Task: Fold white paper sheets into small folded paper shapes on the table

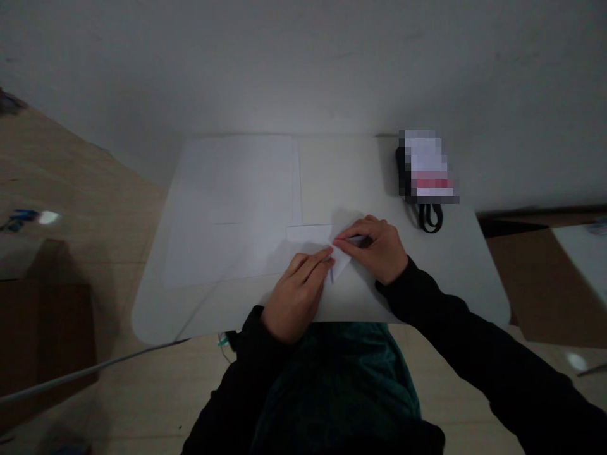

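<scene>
A folded sheet of white paper lies on the pale rounded table, its pointed flap angled toward me. My left hand presses its fingertips on the near edge of the fold. My right hand pinches the paper's right corner between thumb and fingers, and part of the fold is hidden under these fingers. Behind the folded piece lie large flat white sheets, not touching either hand.
At the table's back right stands a black object with a blurred white-and-red label, with a black strap loop below it. Brown cardboard stands on the floor at left, more cardboard at right. A grey rod crosses the lower left.
</scene>
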Action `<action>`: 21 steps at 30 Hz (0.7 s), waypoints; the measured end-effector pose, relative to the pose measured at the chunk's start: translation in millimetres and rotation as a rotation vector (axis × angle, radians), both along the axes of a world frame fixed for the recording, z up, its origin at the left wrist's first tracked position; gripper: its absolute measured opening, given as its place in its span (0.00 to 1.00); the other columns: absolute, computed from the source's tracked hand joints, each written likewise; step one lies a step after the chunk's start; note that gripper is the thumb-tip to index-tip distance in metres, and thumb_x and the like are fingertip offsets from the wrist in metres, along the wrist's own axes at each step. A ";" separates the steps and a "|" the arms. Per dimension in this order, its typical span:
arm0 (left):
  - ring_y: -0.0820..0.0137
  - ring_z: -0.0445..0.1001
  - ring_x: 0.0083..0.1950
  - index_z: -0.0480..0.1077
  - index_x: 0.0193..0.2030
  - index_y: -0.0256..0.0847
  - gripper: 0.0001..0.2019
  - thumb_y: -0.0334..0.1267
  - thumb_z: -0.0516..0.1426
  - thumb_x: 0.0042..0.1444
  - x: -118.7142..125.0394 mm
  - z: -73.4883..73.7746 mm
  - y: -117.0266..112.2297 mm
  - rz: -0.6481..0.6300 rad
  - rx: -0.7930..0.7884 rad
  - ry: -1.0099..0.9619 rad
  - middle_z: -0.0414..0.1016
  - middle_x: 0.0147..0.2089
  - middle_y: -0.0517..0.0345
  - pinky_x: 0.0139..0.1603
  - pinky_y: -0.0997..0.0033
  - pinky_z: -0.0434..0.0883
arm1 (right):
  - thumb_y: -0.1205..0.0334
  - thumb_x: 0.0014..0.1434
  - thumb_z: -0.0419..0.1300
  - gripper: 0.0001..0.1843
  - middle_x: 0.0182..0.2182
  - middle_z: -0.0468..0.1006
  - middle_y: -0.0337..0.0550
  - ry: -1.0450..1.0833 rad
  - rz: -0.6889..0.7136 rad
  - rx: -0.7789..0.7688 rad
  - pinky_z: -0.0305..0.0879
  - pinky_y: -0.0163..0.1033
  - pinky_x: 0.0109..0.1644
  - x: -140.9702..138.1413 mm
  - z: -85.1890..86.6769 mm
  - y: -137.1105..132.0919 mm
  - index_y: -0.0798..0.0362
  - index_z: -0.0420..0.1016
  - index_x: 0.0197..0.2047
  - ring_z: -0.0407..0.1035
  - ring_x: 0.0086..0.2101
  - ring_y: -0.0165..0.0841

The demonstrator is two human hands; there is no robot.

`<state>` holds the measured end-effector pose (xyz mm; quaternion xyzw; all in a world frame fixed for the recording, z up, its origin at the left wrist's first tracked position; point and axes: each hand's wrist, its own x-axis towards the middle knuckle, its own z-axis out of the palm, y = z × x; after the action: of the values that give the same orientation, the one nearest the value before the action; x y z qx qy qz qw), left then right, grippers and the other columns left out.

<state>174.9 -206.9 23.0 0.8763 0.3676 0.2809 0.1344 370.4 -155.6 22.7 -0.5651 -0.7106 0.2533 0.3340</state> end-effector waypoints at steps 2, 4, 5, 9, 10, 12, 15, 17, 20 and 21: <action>0.63 0.70 0.54 0.68 0.54 0.29 0.15 0.22 0.51 0.62 0.6 -1.0 0.3 -0.004 0.003 0.004 0.71 0.60 0.40 0.53 0.57 0.76 | 0.61 0.50 0.70 0.04 0.27 0.82 0.38 -0.011 -0.015 0.012 0.62 0.47 0.44 -0.7 -0.4 -0.6 0.49 0.80 0.26 0.71 0.31 0.35; 0.62 0.70 0.54 0.67 0.55 0.29 0.15 0.23 0.51 0.62 0.9 -1.8 0.4 -0.006 0.012 0.008 0.71 0.60 0.40 0.53 0.57 0.76 | 0.60 0.50 0.70 0.05 0.27 0.82 0.38 -0.017 -0.025 0.022 0.62 0.48 0.44 -1.5 -1.1 -1.0 0.48 0.80 0.26 0.72 0.31 0.35; 0.62 0.70 0.53 0.67 0.55 0.29 0.15 0.23 0.52 0.62 1.0 -1.9 0.5 -0.007 0.018 0.012 0.71 0.60 0.40 0.52 0.57 0.76 | 0.60 0.50 0.70 0.05 0.27 0.82 0.38 -0.021 -0.030 0.029 0.61 0.48 0.45 -1.9 -1.5 -1.2 0.48 0.80 0.26 0.72 0.31 0.35; 0.62 0.70 0.53 0.68 0.54 0.30 0.13 0.25 0.53 0.62 2.4 -0.7 1.4 0.001 0.020 0.010 0.72 0.59 0.41 0.52 0.57 0.76 | 0.59 0.51 0.70 0.06 0.27 0.82 0.37 -0.047 -0.046 0.051 0.59 0.49 0.46 -3.4 -2.9 -1.6 0.48 0.79 0.25 0.72 0.32 0.35; 0.63 0.71 0.53 0.68 0.53 0.31 0.12 0.26 0.53 0.63 3.1 -0.1 1.8 0.005 0.016 0.001 0.73 0.58 0.41 0.52 0.57 0.76 | 0.59 0.51 0.70 0.06 0.27 0.82 0.37 -0.050 -0.046 0.052 0.59 0.49 0.46 -3.7 -3.1 -1.6 0.48 0.79 0.25 0.71 0.32 0.35; 0.63 0.71 0.53 0.69 0.51 0.31 0.10 0.28 0.54 0.63 4.6 0.9 2.8 0.013 0.011 -0.022 0.74 0.56 0.42 0.51 0.57 0.76 | 0.59 0.51 0.70 0.06 0.27 0.82 0.37 -0.054 -0.045 0.048 0.59 0.48 0.46 -4.4 -3.5 -1.4 0.48 0.79 0.25 0.71 0.32 0.35; 0.63 0.72 0.52 0.70 0.48 0.32 0.09 0.29 0.55 0.63 6.4 1.0 4.5 0.021 0.014 -0.044 0.75 0.54 0.42 0.51 0.57 0.75 | 0.59 0.50 0.70 0.07 0.27 0.81 0.38 -0.065 -0.059 0.044 0.58 0.48 0.46 -5.3 -4.0 -0.8 0.49 0.79 0.24 0.71 0.32 0.35; 0.63 0.73 0.52 0.71 0.47 0.33 0.08 0.30 0.55 0.63 6.9 -0.2 6.5 0.029 0.023 -0.057 0.76 0.53 0.43 0.51 0.57 0.75 | 0.59 0.50 0.70 0.07 0.27 0.81 0.38 -0.070 -0.065 0.041 0.58 0.47 0.45 -5.6 -4.8 -0.6 0.49 0.79 0.25 0.70 0.32 0.35; 0.65 0.73 0.50 0.72 0.44 0.33 0.06 0.31 0.56 0.62 6.6 -2.9 11.4 0.024 0.047 -0.080 0.76 0.52 0.44 0.50 0.58 0.75 | 0.59 0.50 0.70 0.07 0.27 0.81 0.38 -0.066 -0.065 0.037 0.57 0.47 0.46 -5.9 -6.9 -0.9 0.49 0.78 0.25 0.70 0.33 0.36; 0.65 0.74 0.49 0.73 0.43 0.34 0.05 0.31 0.57 0.62 6.2 -3.8 13.5 0.020 0.054 -0.091 0.76 0.51 0.45 0.50 0.59 0.75 | 0.60 0.50 0.70 0.07 0.28 0.81 0.38 -0.065 -0.067 0.040 0.57 0.47 0.46 -6.1 -7.8 -1.0 0.49 0.78 0.25 0.70 0.33 0.36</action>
<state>181.1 -193.4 19.3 0.8623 0.3619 0.3315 0.1245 364.3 -156.6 14.9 -0.5899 -0.7066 0.2091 0.3301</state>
